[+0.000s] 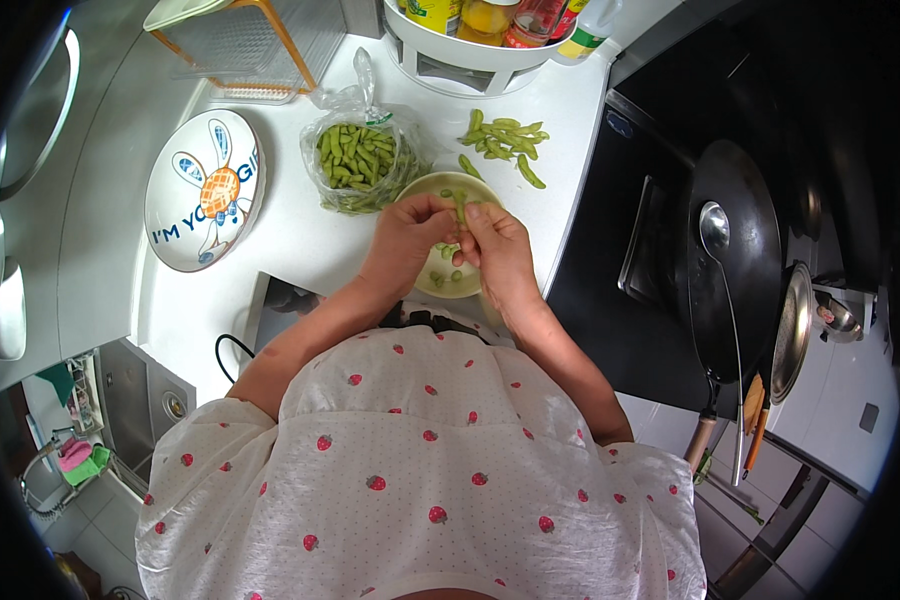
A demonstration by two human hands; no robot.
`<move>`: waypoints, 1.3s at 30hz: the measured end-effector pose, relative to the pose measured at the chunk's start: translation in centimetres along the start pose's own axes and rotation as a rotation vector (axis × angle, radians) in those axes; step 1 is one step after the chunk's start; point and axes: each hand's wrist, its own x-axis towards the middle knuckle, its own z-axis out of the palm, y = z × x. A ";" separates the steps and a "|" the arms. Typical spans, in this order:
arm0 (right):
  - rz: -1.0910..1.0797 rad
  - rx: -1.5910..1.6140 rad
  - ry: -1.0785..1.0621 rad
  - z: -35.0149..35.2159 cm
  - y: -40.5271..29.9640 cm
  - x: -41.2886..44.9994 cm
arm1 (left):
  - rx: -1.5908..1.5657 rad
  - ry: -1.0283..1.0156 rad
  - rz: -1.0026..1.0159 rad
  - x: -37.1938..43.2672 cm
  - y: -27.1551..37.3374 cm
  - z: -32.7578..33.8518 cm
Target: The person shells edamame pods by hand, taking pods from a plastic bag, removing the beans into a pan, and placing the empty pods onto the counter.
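Note:
Over a pale bowl point(471, 288), my left hand point(412, 236) and my right hand point(501, 244) meet fingertip to fingertip. Both pinch one green edamame pod point(460, 205) that stands up between the fingers. Several shelled beans point(445, 279) lie in the bowl, whose middle is partly hidden by my hands. Just beyond it to the left sits an open clear plastic bag point(367, 161) full of pods. A small heap of edamame pods point(502, 139) lies loose on the white counter to the upper right, with a single pod point(469, 166) near the bowl's far rim.
A round plate with a rabbit drawing point(195, 157) rests on the counter at left. Behind stand a clear rack point(262, 45) and a white turntable point(480, 56) with bottles. To the right, a black wok point(735, 300) holding a ladle point(715, 225) is on the stove. A sink point(131, 390) is at lower left.

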 end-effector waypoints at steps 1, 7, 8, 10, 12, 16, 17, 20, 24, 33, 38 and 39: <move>-0.001 0.000 0.000 -0.1 0.0 0.0 | 0.000 -0.001 0.000 0.0 0.0 0.1; -0.428 -0.928 0.038 -0.6 0.0 0.0 | 0.129 0.124 0.004 0.2 -0.4 -0.3; -0.516 -1.029 0.050 -0.5 -0.3 -0.1 | 0.264 0.140 0.047 0.1 -0.4 -0.2; -0.605 -1.126 0.064 -0.4 -0.4 -0.2 | 0.401 0.155 0.089 0.0 -0.2 -0.2; -0.595 -1.023 0.037 -0.3 -0.5 -0.1 | 0.455 0.150 0.148 -0.1 -0.1 -0.1; -0.197 -0.651 -0.009 -0.5 -0.7 -0.1 | 0.469 0.149 0.089 0.1 -0.2 -0.5; -0.159 -0.613 -0.027 -0.6 -0.8 0.1 | 0.353 0.136 0.053 0.1 -0.3 -0.5; -0.134 -0.572 -0.036 -0.8 -0.6 0.3 | 0.268 0.164 0.048 0.3 -1.1 -0.4; -0.245 -0.804 0.068 -0.9 -0.5 0.4 | 0.664 0.229 0.460 0.0 -0.3 0.6; -0.401 -1.098 0.074 -0.3 -1.7 -0.2 | 0.594 0.141 0.427 -0.1 -1.1 0.2; -0.590 -1.182 0.197 -1.9 -1.9 1.6 | 0.640 0.191 0.362 0.3 -1.1 -0.8; -0.683 -1.181 0.246 -2.4 -2.2 2.3 | 0.767 0.173 0.443 0.4 -1.1 -1.1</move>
